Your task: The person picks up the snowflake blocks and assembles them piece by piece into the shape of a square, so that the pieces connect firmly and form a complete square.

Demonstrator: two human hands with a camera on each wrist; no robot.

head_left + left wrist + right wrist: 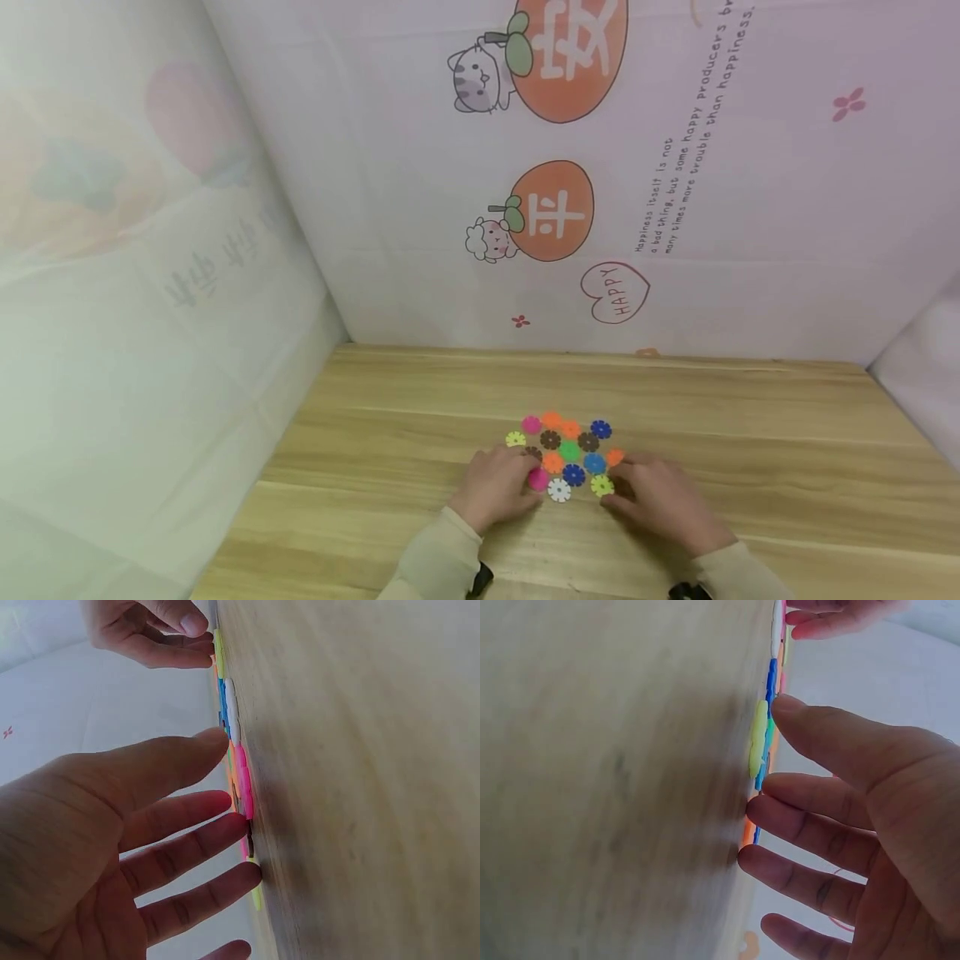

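Flanking notched discs (570, 451), many-coloured — left fingers (180, 815), right fingers (817, 798)

The head view looks forward and down at the cluster of coloured discs (570, 454) from well above it, while the left and right wrist views, low beside it, face it edge-on and share its white disc (232, 712).

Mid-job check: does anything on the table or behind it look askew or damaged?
Only the wall sheet looks odd: its HAPPY heart and fruit prints lie sideways. The coloured discs are bunched together on the table, with no damage visible at this size.
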